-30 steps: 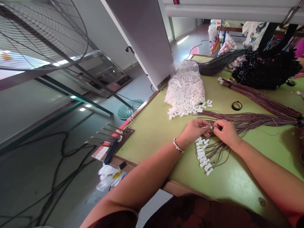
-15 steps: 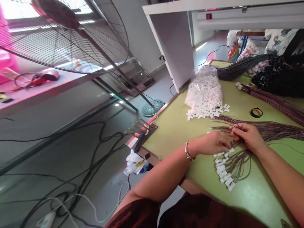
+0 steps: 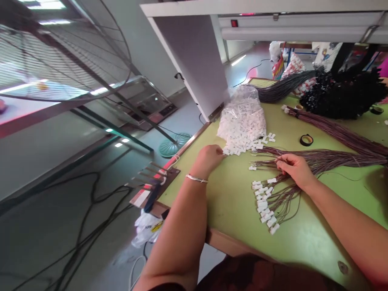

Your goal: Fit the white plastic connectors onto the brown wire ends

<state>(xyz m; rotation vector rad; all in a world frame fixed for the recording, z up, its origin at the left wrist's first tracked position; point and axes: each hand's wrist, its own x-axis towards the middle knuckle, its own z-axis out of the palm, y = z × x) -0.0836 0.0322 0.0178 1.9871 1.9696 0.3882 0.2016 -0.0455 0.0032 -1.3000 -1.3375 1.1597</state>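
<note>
My left hand [image 3: 210, 159], with a bracelet at the wrist, reaches to the near left edge of a pile of small white plastic connectors [image 3: 239, 148]. Its fingers are closed at the tips, touching a connector there. My right hand [image 3: 293, 167] is pinched over the thin brown wires [image 3: 330, 158], gripping wire near their bare metal-tipped ends. Below it, a fan of brown wires [image 3: 283, 204] ends in a stepped row of fitted white connectors [image 3: 263, 205]. One loose connector [image 3: 252, 168] lies by the wire tips.
A clear plastic bag [image 3: 244, 115] of connectors lies open behind the pile. Black tape [image 3: 306, 140], another brown wire bundle [image 3: 330, 127], grey wires [image 3: 283, 87] and a black heap [image 3: 342, 95] lie farther back. A pronged fixture [image 3: 154, 176] sits at the left table edge.
My left hand has left the fitted connectors and moved left and away from me to the loose pile. My right hand stays at the wires. The view has turned right.
</note>
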